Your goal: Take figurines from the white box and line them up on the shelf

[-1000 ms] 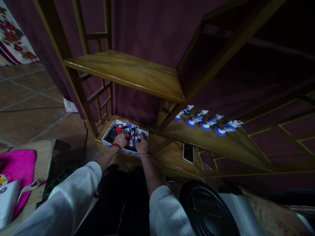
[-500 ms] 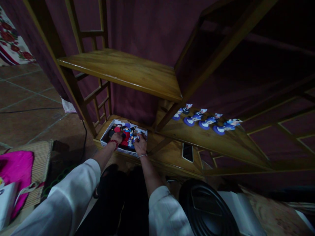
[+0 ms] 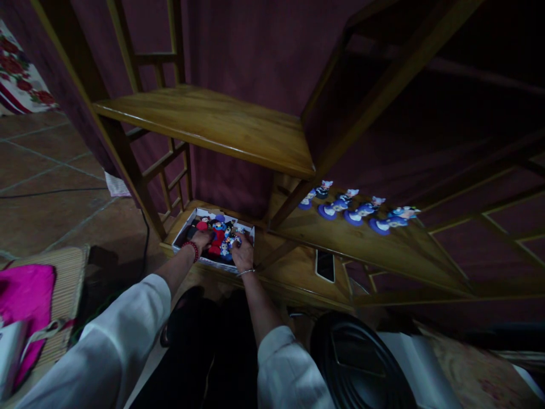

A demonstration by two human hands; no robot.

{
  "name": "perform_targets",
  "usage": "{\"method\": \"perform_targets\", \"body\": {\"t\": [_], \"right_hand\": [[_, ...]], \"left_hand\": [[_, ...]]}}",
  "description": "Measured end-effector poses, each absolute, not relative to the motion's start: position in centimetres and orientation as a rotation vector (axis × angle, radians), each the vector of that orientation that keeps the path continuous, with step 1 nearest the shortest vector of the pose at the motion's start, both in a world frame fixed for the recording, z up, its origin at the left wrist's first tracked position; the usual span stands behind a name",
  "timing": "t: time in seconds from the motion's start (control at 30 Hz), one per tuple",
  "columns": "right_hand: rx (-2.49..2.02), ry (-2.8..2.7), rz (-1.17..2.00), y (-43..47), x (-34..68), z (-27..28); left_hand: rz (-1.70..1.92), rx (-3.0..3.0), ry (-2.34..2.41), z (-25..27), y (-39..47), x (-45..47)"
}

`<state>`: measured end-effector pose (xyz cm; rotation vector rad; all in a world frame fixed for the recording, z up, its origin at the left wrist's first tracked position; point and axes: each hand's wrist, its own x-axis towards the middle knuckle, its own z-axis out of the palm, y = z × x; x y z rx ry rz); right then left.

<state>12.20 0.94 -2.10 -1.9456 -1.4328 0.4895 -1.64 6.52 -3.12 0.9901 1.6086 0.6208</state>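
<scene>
An open white cardboard box (image 3: 179, 241) on the lowest shelf holds several small figurines, among them a red one with a blue face (image 3: 218, 230) and little white and blue ones (image 3: 226, 248). My left hand (image 3: 202, 240), with a red bead bracelet, reaches into the box's left half beside the red figurine; its fingertips are lost among the dark contents. At the right end, my right hand (image 3: 243, 253), wearing a thin bracelet, has its fingers curled round a small white and blue figurine (image 3: 235, 241), which is mostly covered.
A wooden shelf board (image 3: 204, 125) juts out above the box. To the right, several cat-like figurines on purple bases (image 3: 360, 215) stand in a row on another shelf. A phone (image 3: 325, 264) lies on the low board. A black round-topped object (image 3: 361, 363) stands by my right knee.
My left hand has shifted very slightly within the box. My right hand stays at the box's right end, and the view has moved only a little.
</scene>
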Motion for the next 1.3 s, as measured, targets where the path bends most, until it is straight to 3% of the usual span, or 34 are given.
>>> {"method": "perform_targets", "body": {"t": [1.3], "right_hand": [[-2.026,-1.5,0.509,0.9,12.2,-2.7]], "left_hand": [[0.82,0.863,1.226,-2.2,4.9,-2.0]]}}
